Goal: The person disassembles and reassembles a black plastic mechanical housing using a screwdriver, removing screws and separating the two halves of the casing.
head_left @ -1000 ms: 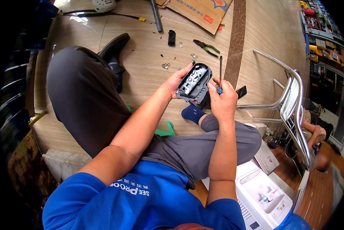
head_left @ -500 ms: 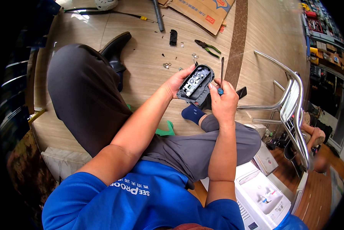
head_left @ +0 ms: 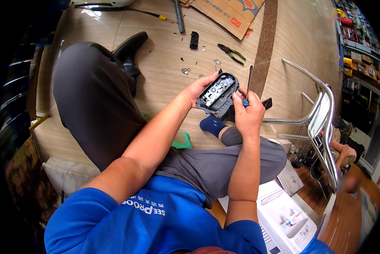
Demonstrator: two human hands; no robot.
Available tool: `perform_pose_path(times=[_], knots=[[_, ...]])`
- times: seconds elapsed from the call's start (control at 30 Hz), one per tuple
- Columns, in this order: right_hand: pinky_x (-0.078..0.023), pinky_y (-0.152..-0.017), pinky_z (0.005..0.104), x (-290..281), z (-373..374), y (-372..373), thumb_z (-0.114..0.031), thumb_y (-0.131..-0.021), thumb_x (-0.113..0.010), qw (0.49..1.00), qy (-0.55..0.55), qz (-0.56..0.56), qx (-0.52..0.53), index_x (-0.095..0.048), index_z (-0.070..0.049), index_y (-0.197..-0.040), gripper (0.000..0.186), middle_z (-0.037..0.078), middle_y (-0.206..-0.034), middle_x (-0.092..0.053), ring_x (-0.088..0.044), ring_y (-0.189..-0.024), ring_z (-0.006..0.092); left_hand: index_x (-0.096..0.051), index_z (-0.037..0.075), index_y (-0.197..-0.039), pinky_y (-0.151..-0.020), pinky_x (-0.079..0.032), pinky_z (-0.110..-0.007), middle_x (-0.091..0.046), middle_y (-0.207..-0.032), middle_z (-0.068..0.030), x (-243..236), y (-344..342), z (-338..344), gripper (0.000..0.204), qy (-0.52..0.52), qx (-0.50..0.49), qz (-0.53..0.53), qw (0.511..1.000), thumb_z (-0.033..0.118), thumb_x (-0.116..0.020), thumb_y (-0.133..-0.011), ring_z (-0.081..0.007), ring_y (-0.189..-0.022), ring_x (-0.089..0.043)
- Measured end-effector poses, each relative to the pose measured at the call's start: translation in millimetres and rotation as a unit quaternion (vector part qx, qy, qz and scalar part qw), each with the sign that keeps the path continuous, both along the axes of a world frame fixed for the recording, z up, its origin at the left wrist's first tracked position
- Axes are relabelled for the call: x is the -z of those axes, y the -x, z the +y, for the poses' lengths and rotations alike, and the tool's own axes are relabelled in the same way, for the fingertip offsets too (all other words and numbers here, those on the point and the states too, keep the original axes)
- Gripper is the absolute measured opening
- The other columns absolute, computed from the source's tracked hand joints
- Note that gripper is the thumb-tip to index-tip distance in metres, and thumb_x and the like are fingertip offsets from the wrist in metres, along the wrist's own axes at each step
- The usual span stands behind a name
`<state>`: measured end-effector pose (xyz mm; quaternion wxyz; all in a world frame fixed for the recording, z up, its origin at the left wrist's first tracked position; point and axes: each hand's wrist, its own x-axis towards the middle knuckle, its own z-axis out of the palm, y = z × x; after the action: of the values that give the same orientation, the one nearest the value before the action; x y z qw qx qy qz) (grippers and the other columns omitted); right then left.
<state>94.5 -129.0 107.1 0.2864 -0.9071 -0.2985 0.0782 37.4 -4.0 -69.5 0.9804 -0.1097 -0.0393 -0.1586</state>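
— Where is the dark-grey, oval-ended plastic housing (head_left: 224, 104)?
— Above the beige tiled floor (head_left: 164, 55), its edge gripped in the curled left hand (head_left: 197, 89); the right hand (head_left: 250, 111) is folded around a blue-handled steel screwdriver (head_left: 246, 102), shaft up.
— The risk?
— A slackened grip or tilt could spill the silvery metal mechanism (head_left: 215, 92) inside, if unfastened.

White Latin letters and smaller Chinese characters (head_left: 145, 206) run upside down across the blue shirt (head_left: 126, 230); dark characters and a red-orange printed block (head_left: 236, 22) mark the brown cardboard (head_left: 211, 9); the white appliance's (head_left: 279, 207) print is illegible
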Motion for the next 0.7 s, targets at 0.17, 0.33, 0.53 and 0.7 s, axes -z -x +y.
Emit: perform_pose_path(times=[0.17, 0.33, 0.53, 0.7], knots=[[-0.053, -0.072, 0.0358, -1.4, 1.7, 1.3, -0.011, -0.086, -0.076, 1.000, 0.009, 0.010, 0.009, -0.070, 0.003, -0.102, 0.022, 0.016, -0.089, -0.069, -0.068, -0.079, 0.0272, -0.058, 0.001, -0.134, -0.096, -0.057, -0.045, -0.067, -0.125, -0.0196, -1.4, 0.7, -2.5, 0.057, -0.046, -0.024, 0.028, 0.998, 0.046, -0.059, -0.098, -0.0295, -0.109, -0.070], [-0.053, -0.072, 0.0353, 2.4, -1.1, 0.3, -0.012, -0.086, -0.076, 1.000, 0.014, -0.004, 0.008, -0.070, 0.003, -0.101, 0.022, 0.016, -0.089, -0.069, -0.068, -0.078, 0.0269, -0.057, 0.001, -0.134, -0.097, -0.057, -0.043, -0.068, -0.123, -0.0189, -3.0, 1.2, -5.7, 0.056, -0.061, -0.024, 0.051, 0.997, 0.043, -0.061, -0.097, -0.0282, -0.108, -0.070], [-0.053, -0.071, 0.0354, 3.1, -0.1, 0.5, -0.012, -0.085, -0.077, 1.000, 0.012, -0.002, 0.008, -0.070, 0.003, -0.100, 0.022, 0.016, -0.088, -0.069, -0.068, -0.077, 0.0271, -0.057, 0.001, -0.134, -0.096, -0.058, -0.043, -0.068, -0.123, -0.0187, -4.0, 1.6, -3.7, 0.057, -0.052, -0.021, 0.040, 0.998, 0.043, -0.063, -0.096, -0.0280, -0.108, -0.070], [-0.053, -0.071, 0.0351, 1.6, 1.4, 0.4, -0.009, -0.085, -0.076, 1.000, 0.008, 0.002, 0.002, -0.069, 0.004, -0.099, 0.021, 0.016, -0.087, -0.068, -0.068, -0.077, 0.0268, -0.057, 0.001, -0.134, -0.097, -0.057, -0.042, -0.069, -0.122, -0.0182, -4.4, 0.1, -3.5, 0.058, -0.071, -0.023, 0.036, 0.997, 0.042, -0.066, -0.095, -0.0271, -0.108, -0.070]])
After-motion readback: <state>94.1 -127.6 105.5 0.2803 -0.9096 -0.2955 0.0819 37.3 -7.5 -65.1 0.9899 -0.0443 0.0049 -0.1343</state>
